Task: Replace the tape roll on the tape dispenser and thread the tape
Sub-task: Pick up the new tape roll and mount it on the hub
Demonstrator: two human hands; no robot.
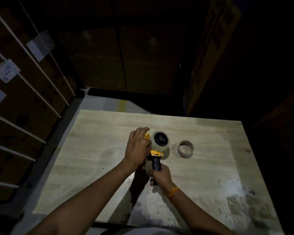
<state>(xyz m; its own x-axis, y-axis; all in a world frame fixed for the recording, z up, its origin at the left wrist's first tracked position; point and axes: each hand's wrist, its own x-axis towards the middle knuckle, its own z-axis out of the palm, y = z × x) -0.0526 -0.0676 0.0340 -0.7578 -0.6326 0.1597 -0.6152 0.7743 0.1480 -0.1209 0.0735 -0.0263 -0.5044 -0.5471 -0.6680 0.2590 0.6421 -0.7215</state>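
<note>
A yellow and black tape dispenser [156,153] is held above the middle of a pale wooden table [95,150]. A clear tape roll [160,141] sits on its black hub. My right hand [160,175] is closed around the black handle from below. My left hand [137,148] rests against the dispenser's left side, by the roll and the yellow front part, fingers partly spread; what the fingertips hold is hidden. An empty brown cardboard core [185,148] lies on the table just right of the dispenser.
Stacked cardboard boxes with white straps and paper labels [6,72] stand to the left of the table. More dark boxes rise behind it. The scene is dim. An orange thread band [172,192] circles my right wrist.
</note>
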